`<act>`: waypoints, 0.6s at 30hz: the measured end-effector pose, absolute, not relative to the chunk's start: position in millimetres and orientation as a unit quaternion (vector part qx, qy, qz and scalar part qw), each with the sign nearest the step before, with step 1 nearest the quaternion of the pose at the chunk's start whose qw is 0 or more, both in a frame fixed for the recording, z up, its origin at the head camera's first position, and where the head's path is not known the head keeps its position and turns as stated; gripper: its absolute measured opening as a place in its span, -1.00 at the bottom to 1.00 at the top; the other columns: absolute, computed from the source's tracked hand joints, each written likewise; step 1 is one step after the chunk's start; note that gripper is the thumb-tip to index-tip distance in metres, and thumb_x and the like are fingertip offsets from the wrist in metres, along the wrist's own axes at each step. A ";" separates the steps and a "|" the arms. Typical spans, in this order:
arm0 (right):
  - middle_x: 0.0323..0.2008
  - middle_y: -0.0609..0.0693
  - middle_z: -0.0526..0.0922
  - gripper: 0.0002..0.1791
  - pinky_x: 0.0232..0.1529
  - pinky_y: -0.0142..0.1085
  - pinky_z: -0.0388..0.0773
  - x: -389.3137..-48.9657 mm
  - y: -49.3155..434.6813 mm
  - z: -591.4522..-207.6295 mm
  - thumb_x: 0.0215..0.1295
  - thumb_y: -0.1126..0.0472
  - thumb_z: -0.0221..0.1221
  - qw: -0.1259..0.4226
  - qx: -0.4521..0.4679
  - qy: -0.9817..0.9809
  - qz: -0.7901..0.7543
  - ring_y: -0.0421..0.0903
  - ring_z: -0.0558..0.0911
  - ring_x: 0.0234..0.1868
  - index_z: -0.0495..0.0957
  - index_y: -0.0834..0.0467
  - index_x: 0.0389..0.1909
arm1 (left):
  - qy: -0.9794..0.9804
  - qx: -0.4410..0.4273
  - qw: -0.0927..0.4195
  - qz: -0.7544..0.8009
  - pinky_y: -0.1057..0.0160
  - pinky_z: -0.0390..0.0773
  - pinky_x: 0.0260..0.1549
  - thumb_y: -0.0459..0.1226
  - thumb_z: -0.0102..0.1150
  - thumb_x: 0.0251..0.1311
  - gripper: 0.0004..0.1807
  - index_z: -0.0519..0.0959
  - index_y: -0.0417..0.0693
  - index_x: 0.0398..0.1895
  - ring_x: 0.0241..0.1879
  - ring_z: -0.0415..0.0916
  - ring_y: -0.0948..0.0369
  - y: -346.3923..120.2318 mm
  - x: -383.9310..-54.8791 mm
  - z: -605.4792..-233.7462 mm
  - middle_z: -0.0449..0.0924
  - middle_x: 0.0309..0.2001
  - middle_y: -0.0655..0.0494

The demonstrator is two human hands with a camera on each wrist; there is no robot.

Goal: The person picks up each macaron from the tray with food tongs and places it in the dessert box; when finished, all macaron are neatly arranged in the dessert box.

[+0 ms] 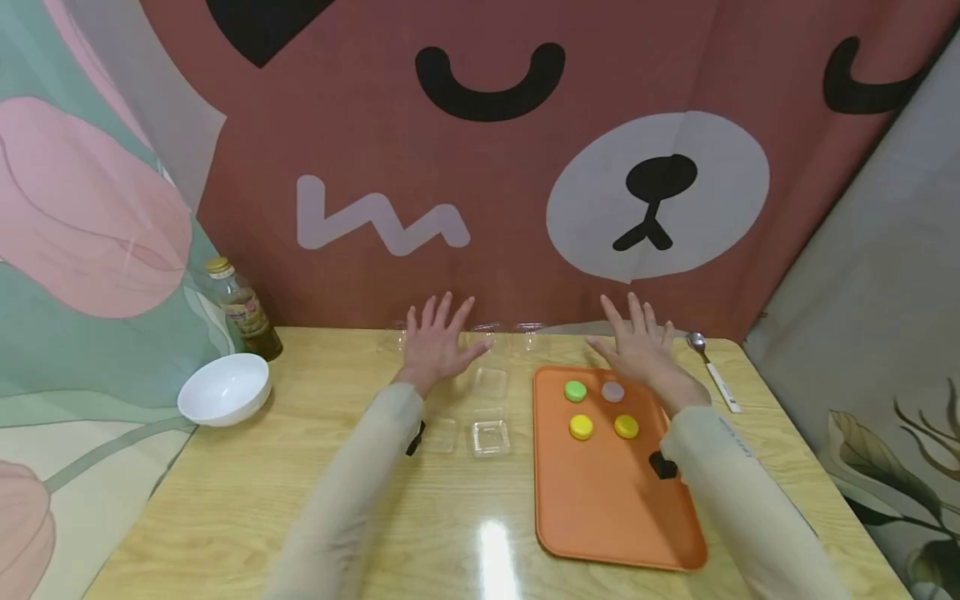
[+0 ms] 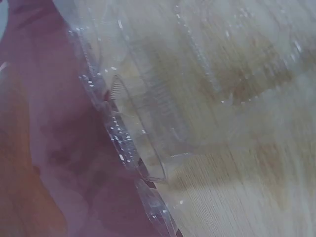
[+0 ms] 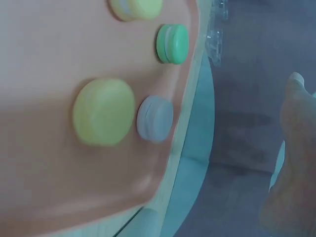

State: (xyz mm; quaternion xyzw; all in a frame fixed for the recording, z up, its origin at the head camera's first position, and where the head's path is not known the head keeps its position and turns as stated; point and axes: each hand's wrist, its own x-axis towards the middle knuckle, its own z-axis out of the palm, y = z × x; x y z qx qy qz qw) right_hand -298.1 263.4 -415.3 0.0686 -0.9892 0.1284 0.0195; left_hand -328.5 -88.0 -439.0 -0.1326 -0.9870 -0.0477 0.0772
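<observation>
My left hand (image 1: pixel 437 346) is raised over the back of the table with its fingers spread, holding nothing. Around it lie clear plastic containers, including a small square one (image 1: pixel 491 438) and others along the back edge (image 1: pixel 531 340). Over the far right corner of an orange tray (image 1: pixel 611 508) hovers my right hand (image 1: pixel 639 350), fingers also spread and holding nothing. Macarons sit on the tray: a green one (image 1: pixel 575 391), a pale purple one (image 1: pixel 612 392) and two yellow ones (image 1: pixel 581 427). The right wrist view shows the pale purple macaron (image 3: pixel 155 118) near the tray's edge.
A white bowl (image 1: pixel 225 392) stands at the table's left edge, with a yellow-capped glass bottle (image 1: pixel 251 312) behind it. To the right of the tray lies a spoon (image 1: pixel 716 375) with a white handle. A bear-print cloth (image 1: pixel 375 283) hangs behind the table.
</observation>
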 end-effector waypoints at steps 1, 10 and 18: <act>0.63 0.28 -0.41 -0.07 0.38 0.57 -0.41 -295.4 267.2 -415.7 0.46 -0.45 -0.20 0.020 0.069 -0.989 0.131 0.46 -0.30 0.58 -0.39 -0.22 0.64 | -0.986 -0.142 0.076 -0.052 -0.35 -0.22 0.53 0.51 -0.21 0.24 0.00 -0.18 0.42 0.65 0.62 -0.17 -0.10 -88.3 -327.0 -438.0 -0.10 0.66 0.02; 0.60 0.39 -0.34 -0.08 0.35 0.59 -0.38 -269.8 290.8 -417.8 0.51 -0.39 -0.18 0.035 0.056 -0.973 0.221 0.56 -0.20 0.53 -0.34 -0.11 0.65 | -0.984 -0.159 0.031 -0.080 -0.34 -0.13 0.52 0.52 0.02 0.10 -0.02 0.31 0.25 0.51 0.50 0.21 -0.02 -88.1 -310.2 -436.6 0.42 0.45 0.14; 0.58 0.46 -0.28 -0.09 0.28 0.64 -0.33 -244.7 318.0 -425.2 0.54 -0.30 -0.11 0.056 0.049 -0.965 0.250 0.58 -0.19 0.52 -0.33 -0.04 0.66 | -0.979 -0.187 -0.020 -0.073 -0.31 -0.08 0.51 0.44 0.19 0.08 -0.10 0.43 0.26 0.45 0.42 0.34 0.01 -82.8 -306.9 -442.7 0.62 0.27 0.18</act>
